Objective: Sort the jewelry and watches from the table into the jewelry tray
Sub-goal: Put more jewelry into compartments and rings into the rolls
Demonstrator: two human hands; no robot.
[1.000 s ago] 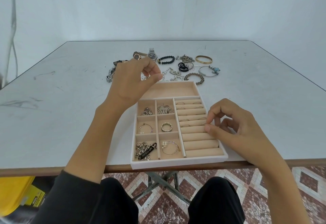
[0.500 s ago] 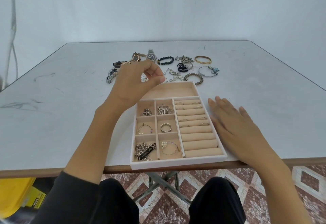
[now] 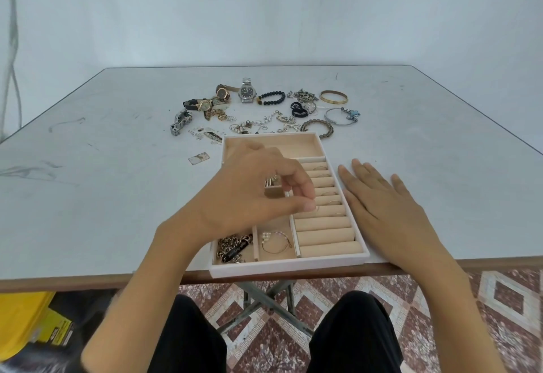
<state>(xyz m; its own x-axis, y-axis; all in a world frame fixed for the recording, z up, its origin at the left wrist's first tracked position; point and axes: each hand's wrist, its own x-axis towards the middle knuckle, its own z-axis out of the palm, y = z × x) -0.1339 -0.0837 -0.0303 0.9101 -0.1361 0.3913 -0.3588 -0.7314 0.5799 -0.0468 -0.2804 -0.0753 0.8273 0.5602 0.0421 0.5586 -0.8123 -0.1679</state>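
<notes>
A white jewelry tray (image 3: 288, 268) with beige compartments sits at the table's near edge. My left hand (image 3: 252, 196) hovers over its middle, thumb and forefinger pinched on what looks like a thin small ring, right at the ring rolls (image 3: 323, 234). It hides the middle compartments. My right hand (image 3: 382, 211) lies flat on the table against the tray's right side. A chain with a black tag (image 3: 233, 247) and a pearl bracelet (image 3: 276, 242) lie in the front compartments. Loose pieces lie beyond the tray: a silver watch (image 3: 247, 92), a black bead bracelet (image 3: 271, 98), a gold bangle (image 3: 333, 97).
Further loose pieces include a braided bracelet (image 3: 318, 127), a silver bangle with a blue charm (image 3: 340, 116) and a small card (image 3: 199, 158) left of the tray. A yellow box (image 3: 26, 322) sits on the floor under the table's left side.
My left hand has come back from the jewelry pile to above the tray's middle, fingers still pinched. My right hand left the ring rolls and flattened on the table beside the tray.
</notes>
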